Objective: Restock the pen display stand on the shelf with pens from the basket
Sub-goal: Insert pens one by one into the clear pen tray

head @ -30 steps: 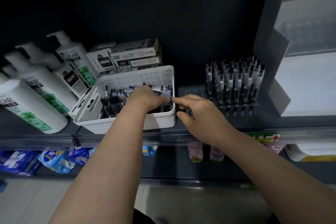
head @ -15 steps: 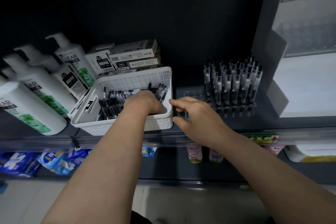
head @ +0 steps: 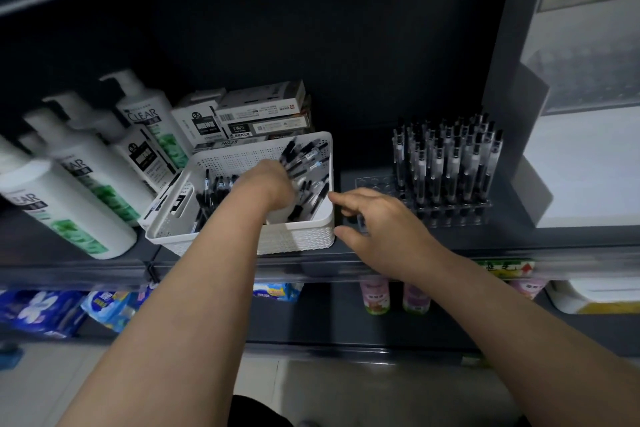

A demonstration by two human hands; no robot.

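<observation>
Since the earlier frame, left hand point(head: 270, 184) has raised a gripped, fanned bunch of pens point(head: 304, 154) toward 1 o'clock in the basket point(head: 298, 239). Right hand point(head: 377, 222) waits spread, empty. Align the bunch, then feed the pen display stand point(head: 377, 182) at 3 o'clock, vacant holes first.

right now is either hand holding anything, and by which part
The left hand grips a fanned bunch of pens in the basket; its fingers are hidden, so where along them cannot be told. The right hand holds nothing, fingers spread.
</observation>
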